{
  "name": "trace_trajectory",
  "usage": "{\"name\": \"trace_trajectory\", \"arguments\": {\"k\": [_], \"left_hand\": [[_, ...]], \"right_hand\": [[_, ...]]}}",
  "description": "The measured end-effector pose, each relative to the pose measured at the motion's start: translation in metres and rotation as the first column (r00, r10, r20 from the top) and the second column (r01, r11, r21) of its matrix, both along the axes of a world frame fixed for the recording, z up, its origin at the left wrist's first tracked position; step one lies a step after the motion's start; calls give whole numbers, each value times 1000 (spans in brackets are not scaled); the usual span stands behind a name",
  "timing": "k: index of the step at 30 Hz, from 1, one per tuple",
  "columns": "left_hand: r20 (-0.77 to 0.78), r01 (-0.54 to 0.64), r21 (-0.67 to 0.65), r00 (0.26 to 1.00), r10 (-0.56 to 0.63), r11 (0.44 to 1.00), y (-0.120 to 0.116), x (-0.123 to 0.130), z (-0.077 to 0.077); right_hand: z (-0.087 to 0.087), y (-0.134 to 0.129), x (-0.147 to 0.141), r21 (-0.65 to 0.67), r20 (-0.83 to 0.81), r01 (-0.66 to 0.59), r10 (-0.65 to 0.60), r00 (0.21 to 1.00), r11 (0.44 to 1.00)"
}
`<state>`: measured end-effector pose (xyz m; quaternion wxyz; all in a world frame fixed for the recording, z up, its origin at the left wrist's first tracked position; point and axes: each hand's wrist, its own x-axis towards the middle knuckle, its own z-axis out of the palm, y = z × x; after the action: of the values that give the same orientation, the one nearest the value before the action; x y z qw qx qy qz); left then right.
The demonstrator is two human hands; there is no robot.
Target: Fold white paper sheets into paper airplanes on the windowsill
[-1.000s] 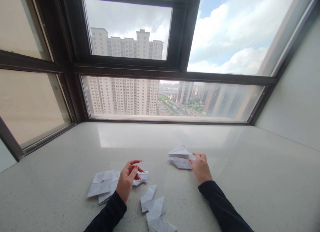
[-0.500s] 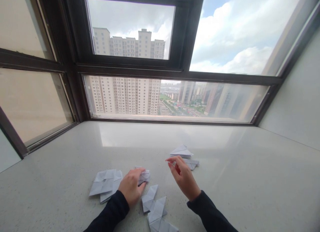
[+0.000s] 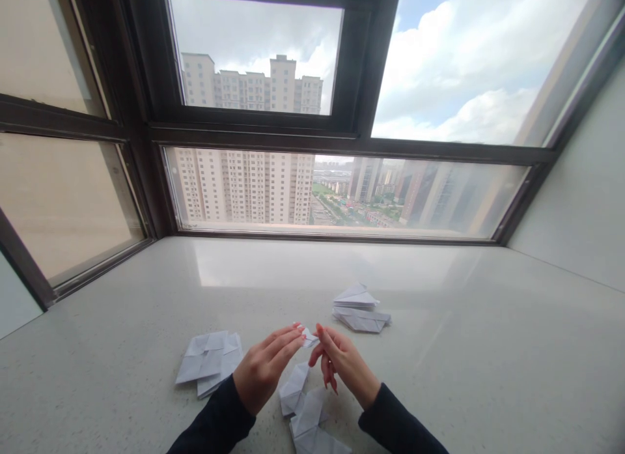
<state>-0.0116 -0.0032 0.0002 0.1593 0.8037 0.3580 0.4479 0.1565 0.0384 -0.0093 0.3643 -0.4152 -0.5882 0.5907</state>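
Observation:
A small folded white paper (image 3: 309,338) is between my two hands, mostly hidden by fingers. My left hand (image 3: 268,363) closes on its left side, fingers together and pointing to the upper right. At its right edge, the thumb and index finger of my right hand (image 3: 346,363) pinch it, while the other fingers hang lower. Just below the hands lie overlapping folded paper pieces (image 3: 308,415) on the pale speckled sill (image 3: 463,350).
A stack of flat folded papers (image 3: 202,359) lies left of my left hand. Beyond my right hand are pointed folded papers (image 3: 356,297) and a boat-shaped one (image 3: 364,320). Dark window frames (image 3: 342,238) border the sill's far side.
My right hand has moved down and left from near the back papers to meet my left hand. My left hand has lifted the small paper and shifted slightly right.

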Motion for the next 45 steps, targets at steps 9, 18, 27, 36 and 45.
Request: {"name": "trace_trajectory", "arguments": {"k": [9,18,27,36,45], "left_hand": [[-268,-154,191,942,202,969,4,3,-5],[-463,-331,-179,859,217,927,8,-2,-20],[-85,-125,-554,992,94,823,5,3,-13],[164,-245,-551,905,392,798,22,-7,-11],[592,215,-679,726,350,702,12,12,-4]], "right_hand": [[4,2,3,-61,-219,13,-26,975,998],[-5,8,6,32,-213,216,-204,955,976],[-4,9,7,28,-337,308,-281,899,951],[1,5,9,113,-340,375,-318,885,920],[9,-19,-13,243,-222,185,-131,966,952]]}}
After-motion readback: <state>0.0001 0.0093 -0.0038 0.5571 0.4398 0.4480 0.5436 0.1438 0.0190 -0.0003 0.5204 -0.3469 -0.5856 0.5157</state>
